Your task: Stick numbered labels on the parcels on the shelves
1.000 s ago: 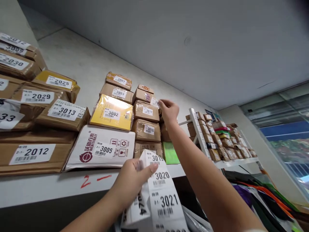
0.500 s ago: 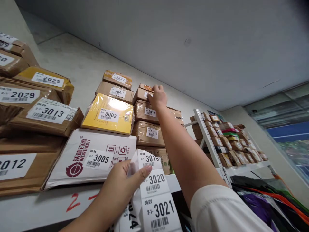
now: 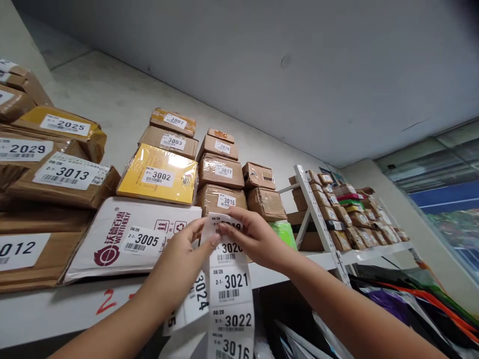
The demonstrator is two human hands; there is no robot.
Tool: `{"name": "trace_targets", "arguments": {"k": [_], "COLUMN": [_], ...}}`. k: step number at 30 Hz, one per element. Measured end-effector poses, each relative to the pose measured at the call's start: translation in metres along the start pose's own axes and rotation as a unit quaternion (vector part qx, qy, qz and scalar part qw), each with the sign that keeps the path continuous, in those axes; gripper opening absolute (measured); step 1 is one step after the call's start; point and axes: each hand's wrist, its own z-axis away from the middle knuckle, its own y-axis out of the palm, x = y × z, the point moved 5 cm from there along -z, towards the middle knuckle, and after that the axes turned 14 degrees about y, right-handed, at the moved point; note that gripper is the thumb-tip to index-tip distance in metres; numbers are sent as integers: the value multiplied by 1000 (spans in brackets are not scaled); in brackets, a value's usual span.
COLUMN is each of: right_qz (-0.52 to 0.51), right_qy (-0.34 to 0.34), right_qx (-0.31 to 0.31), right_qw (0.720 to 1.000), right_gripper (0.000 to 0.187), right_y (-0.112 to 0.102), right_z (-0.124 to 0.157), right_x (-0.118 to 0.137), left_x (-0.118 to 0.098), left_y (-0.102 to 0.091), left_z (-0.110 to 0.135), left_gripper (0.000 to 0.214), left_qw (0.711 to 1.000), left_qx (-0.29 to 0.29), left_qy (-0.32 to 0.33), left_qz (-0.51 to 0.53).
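A long strip of white numbered labels [image 3: 230, 294] hangs down in front of the shelf, showing 3020, 3021 and 3022. My left hand [image 3: 187, 262] pinches the strip near its top. My right hand [image 3: 249, 234] has its fingers closed on the topmost label of the same strip. Just behind my hands stands a stack of brown parcels; the top one [image 3: 218, 147] bears label 3018, above 3017 [image 3: 220, 171] and 3016 [image 3: 221, 198]. Two brown boxes without labels [image 3: 262, 192] sit to the right of the stack.
The white shelf [image 3: 67, 309] carries many numbered parcels: a white bag 3005 [image 3: 130, 239], a yellow parcel 3002 [image 3: 159, 173], brown boxes at the left. A second rack [image 3: 348, 209] of small boxes stands at the right. Dark bags lie below at the lower right.
My right hand left the top parcel of the stack, where label 3018 now sits, and came down to the label strip. The strip's top label is now between both hands.
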Motion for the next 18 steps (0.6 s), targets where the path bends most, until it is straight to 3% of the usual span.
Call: {"name": "trace_targets", "arguments": {"k": [2, 6, 9, 13, 16, 18], "right_qz": [-25, -188, -189, -134, -96, -52], "right_qy": [22, 63, 56, 14, -32, -59], "right_qx": [-41, -97, -146, -231, -351, -382], "right_qw": [999, 975, 969, 963, 931, 921], "right_gripper": [17, 16, 11, 5, 9, 14], "right_y": [-1, -2, -6, -31, -71, -94], "right_z": [-2, -13, -15, -23, -55, -97], "right_x": [-10, -28, -30, -22, -10, 1], "left_x": [0, -3, -1, 6, 11, 16], "left_y": [4, 8, 12, 26, 36, 41], "left_z": [-3, -7, -7, 9, 30, 42], "left_gripper": [32, 35, 33, 32, 37, 44], "left_qw": [999, 989, 993, 994, 994, 990], "left_qx": [-37, -95, -104, -19, 60, 109], "left_qy": [-6, 8, -3, -59, -78, -85], "left_qz": [10, -111, -55, 86, 42, -8]}}
